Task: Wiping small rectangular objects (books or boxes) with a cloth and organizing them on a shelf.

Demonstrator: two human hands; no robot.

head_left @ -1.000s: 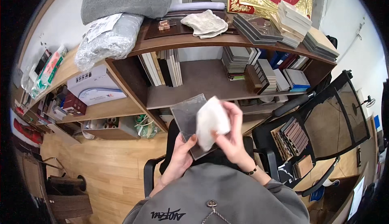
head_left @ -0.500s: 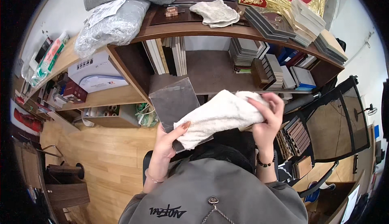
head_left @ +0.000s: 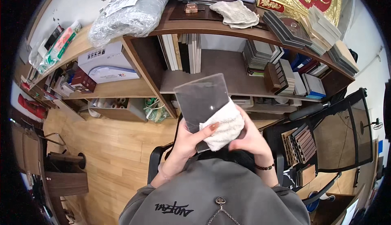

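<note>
A clear, dark-looking rectangular plastic sheet (head_left: pixel 201 97) is tilted up in front of my body. My left hand (head_left: pixel 188 140) grips its lower left side, the thumb pressing a white terry cloth (head_left: pixel 225 128) against the sheet's face. Bunched and folded, the cloth covers the lower right part of the sheet. My right hand (head_left: pixel 253 138) curls round the cloth's right side, its fingers partly hidden by the cloth and its thumb low beside it.
Ahead stands a brown shelf (head_left: pixel 216 58) with sample boards and binders. On its top lie a plastic-wrapped parcel (head_left: pixel 128 17), another white cloth (head_left: pixel 235 13) and grey angled samples (head_left: pixel 285 29). A black mesh chair (head_left: pixel 340 131) stands at right, holding sample strips (head_left: pixel 303 141).
The cloth, stretched out to the right before, is now folded in against the sheet. My right hand has come in beside my left. The view has shifted slightly.
</note>
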